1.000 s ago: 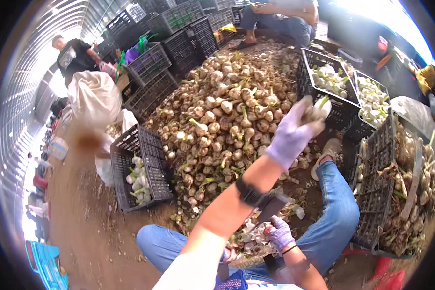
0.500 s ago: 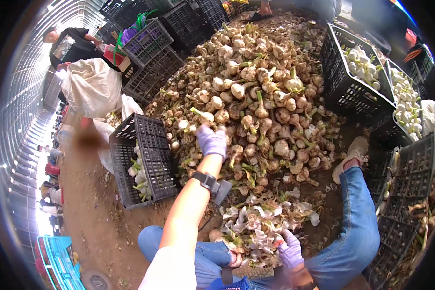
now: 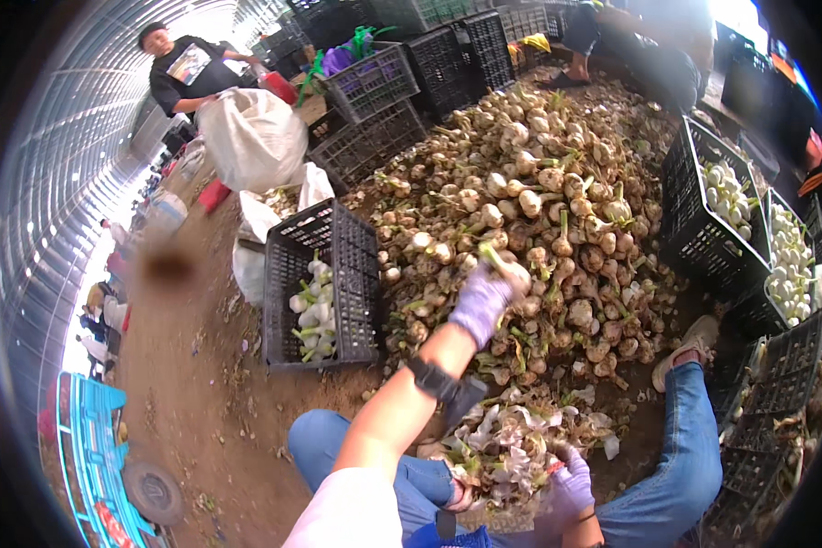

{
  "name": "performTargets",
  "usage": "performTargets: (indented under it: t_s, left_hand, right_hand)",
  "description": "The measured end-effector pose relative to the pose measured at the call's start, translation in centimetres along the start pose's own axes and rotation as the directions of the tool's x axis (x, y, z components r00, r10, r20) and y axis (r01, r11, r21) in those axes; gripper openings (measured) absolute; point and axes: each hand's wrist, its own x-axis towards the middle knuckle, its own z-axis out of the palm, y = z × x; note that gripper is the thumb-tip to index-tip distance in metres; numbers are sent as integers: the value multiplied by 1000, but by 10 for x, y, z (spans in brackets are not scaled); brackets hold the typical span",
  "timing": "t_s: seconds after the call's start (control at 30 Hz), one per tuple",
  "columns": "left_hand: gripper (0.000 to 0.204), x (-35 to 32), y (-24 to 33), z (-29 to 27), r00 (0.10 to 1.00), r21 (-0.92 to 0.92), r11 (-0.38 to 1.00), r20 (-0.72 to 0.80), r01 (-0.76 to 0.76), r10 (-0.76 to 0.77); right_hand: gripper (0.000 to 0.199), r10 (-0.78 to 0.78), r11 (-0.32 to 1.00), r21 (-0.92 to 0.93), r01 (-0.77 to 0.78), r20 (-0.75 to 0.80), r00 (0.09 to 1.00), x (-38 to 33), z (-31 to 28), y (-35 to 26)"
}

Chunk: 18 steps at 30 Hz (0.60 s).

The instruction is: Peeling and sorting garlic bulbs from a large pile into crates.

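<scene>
My left hand [image 3: 481, 303], in a thin purple glove, is closed round a garlic bulb [image 3: 513, 274] with a short green stem, held over the near side of a big heap of unpeeled garlic [image 3: 557, 228]. Low in front of me, my gloved right hand [image 3: 571, 486] has its fingers curled together beside a pile of garlic skins [image 3: 511, 443]. Something small and reddish shows at those fingertips; what it is I cannot make out. Left of the heap, a black plastic crate [image 3: 324, 288] contains several cleaned white bulbs with green stems.
More black crates [image 3: 717, 224] of cleaned garlic stand at the right; stacked crates [image 3: 447, 64] line the back. A person [image 3: 187, 73] stands by a white sack [image 3: 256, 132] at far left. Another person's leg [image 3: 580, 46] is behind the heap. A blue vehicle [image 3: 100, 457] is lower left.
The view has turned left, so the scene sits farther right. My left hand, earlier reaching onto the heap, now has a garlic bulb lifted in it. My right hand stays by the skins.
</scene>
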Motion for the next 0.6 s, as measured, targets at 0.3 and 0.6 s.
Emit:
performTargets:
  t_s: [0.3, 0.6]
  left_hand:
    - [69, -195, 37, 60, 944, 202, 960, 227, 193, -238]
    - [73, -286, 55, 70, 913, 735, 545, 364, -403, 183]
  right_hand:
    - [35, -494, 863, 113, 492, -8, 869, -44, 8, -85]
    - [39, -436, 898, 148, 415, 173, 883, -136, 55, -150]
